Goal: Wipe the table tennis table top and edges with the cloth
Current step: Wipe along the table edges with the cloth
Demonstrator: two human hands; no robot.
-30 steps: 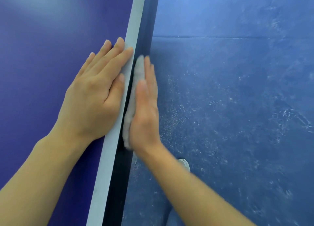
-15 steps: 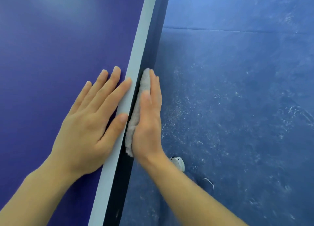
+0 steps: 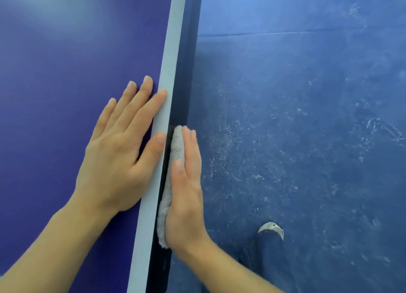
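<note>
- The cloth (image 3: 172, 182), grey and fluffy, is mostly hidden: only a narrow strip shows between the right hand (image 3: 186, 196) and the dark side edge (image 3: 182, 77) of the table tennis table (image 3: 66, 72).
- The right hand lies flat with fingers straight and together, palm pressing the cloth against that side edge; the palm itself faces away from the camera.
- The left hand (image 3: 118, 158) rests spread and flat on the purple top, gripping nothing; its forefinger and thumb tip lie on the pale border stripe (image 3: 169, 57).
- Both forearms are cut off by the bottom of the picture.
- How far the side edge reaches downward cannot be told; it is in shadow.
- Beyond the cloth, the side edge runs on bare to the top of the picture.
- The blue floor (image 3: 307, 116) to the right is scuffed with pale marks, with a seam across it.
- A grey shoe tip (image 3: 271, 229) shows near the bottom, well apart from the right hand; the rest is hidden by a dark trouser leg (image 3: 270, 259).
</note>
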